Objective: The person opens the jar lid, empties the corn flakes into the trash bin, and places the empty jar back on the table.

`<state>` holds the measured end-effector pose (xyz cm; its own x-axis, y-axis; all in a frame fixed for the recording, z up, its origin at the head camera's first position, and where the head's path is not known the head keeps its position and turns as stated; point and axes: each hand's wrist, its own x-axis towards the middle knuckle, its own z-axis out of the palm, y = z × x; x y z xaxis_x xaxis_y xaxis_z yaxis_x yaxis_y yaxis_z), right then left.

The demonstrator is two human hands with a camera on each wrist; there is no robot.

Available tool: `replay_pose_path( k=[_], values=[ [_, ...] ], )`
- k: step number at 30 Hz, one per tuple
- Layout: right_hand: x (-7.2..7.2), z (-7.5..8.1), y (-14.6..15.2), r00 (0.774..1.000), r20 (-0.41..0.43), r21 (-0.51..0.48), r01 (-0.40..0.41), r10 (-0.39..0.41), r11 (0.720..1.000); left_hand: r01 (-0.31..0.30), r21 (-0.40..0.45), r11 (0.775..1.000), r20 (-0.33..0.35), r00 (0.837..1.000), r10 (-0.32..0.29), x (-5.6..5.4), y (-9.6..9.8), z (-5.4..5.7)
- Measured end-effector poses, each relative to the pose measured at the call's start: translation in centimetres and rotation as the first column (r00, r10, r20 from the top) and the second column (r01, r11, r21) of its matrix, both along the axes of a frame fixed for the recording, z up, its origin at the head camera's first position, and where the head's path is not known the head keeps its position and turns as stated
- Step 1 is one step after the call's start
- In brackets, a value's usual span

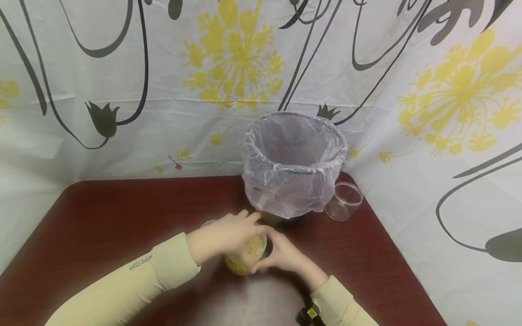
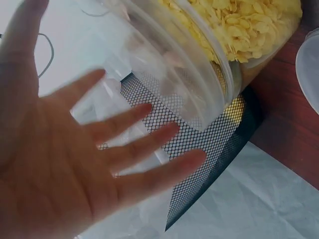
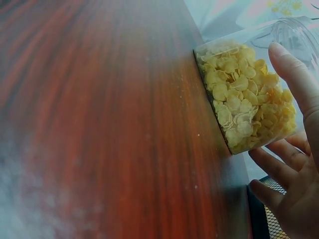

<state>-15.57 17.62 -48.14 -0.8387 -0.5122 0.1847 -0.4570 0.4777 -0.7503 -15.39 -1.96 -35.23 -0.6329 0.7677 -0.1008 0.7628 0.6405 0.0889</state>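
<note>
Over the red counter (image 1: 134, 217), lower centre of the head view, the right hand (image 1: 283, 254) grips the jar (image 1: 238, 268), the left hand (image 1: 230, 233) is spread near its mouth, the lid (image 2: 310, 69) seemingly off, the flakes (image 3: 244, 99) still inside.

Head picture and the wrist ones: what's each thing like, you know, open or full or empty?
Flake jar: partly full of yellow flakes; can't tell if it's lidded.
Right hand: gripping the flake jar.
Left hand: fingers spread near the jar's top.
Clear jar: uncovered, looks empty.
Mesh bin: lined.
Bag: open, folded over the bin's rim.
</note>
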Motion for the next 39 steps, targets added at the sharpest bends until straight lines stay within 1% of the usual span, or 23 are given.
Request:
replay_pose_path(
  k=[2, 5, 7, 10, 12, 15, 20, 25, 34, 39],
  values=[
    [-0.06, -0.03, -0.01, 1.000, -0.007, -0.019, -0.019, 0.019, 1.000, 0.046, -0.001, 0.999, 0.038, 0.998, -0.046, -0.07, -0.09, 0.03],
    [-0.13, -0.10, -0.01, 0.999, -0.029, -0.038, -0.046, 0.045, 0.998, 0.096, -0.005, 0.995, 0.056, 0.994, -0.096, -0.08, -0.23, -0.08],
    [-0.17, -0.14, 0.02, 0.998, -0.038, -0.040, -0.054, 0.053, 0.998, 0.119, -0.002, 0.993, 0.048, 0.992, -0.119, -0.04, -0.33, -0.11],
    [-0.21, -0.16, 0.06, 0.998, -0.029, -0.035, -0.051, 0.050, 0.998, 0.135, -0.006, 0.991, 0.033, 0.990, -0.135, 0.04, -0.45, -0.15],
    [-0.21, -0.18, 0.10, 0.999, -0.007, -0.032, -0.045, 0.045, 0.998, 0.135, -0.012, 0.991, 0.033, 0.990, -0.135, 0.07, -0.50, -0.13],
    [-0.24, -0.19, 0.10, 0.999, 0.013, -0.028, -0.033, 0.033, 0.999, 0.123, -0.023, 0.992, 0.055, 0.991, -0.121, 0.04, -0.56, -0.10],
    [-0.22, -0.21, 0.09, 1.000, 0.001, -0.014, -0.029, 0.029, 1.000, 0.105, -0.016, 0.994, 0.099, 0.990, -0.103, -0.03, -0.69, -0.03],
    [-0.13, -0.10, 0.05, 1.000, 0.008, -0.016, -0.027, 0.027, 0.999, 0.095, -0.016, 0.995, 0.104, 0.990, -0.093, -0.09, -0.76, 0.10],
    [-0.21, -0.19, 0.08, 1.000, 0.009, -0.012, -0.020, 0.020, 1.000, 0.044, -0.014, 0.999, 0.095, 0.995, -0.042, -0.19, -0.57, 0.18],
    [-0.24, -0.22, 0.08, 1.000, -0.011, -0.015, -0.027, 0.026, 1.000, 0.028, -0.021, 0.999, 0.028, 0.999, -0.028, -0.30, -0.44, -0.12]
  ],
)
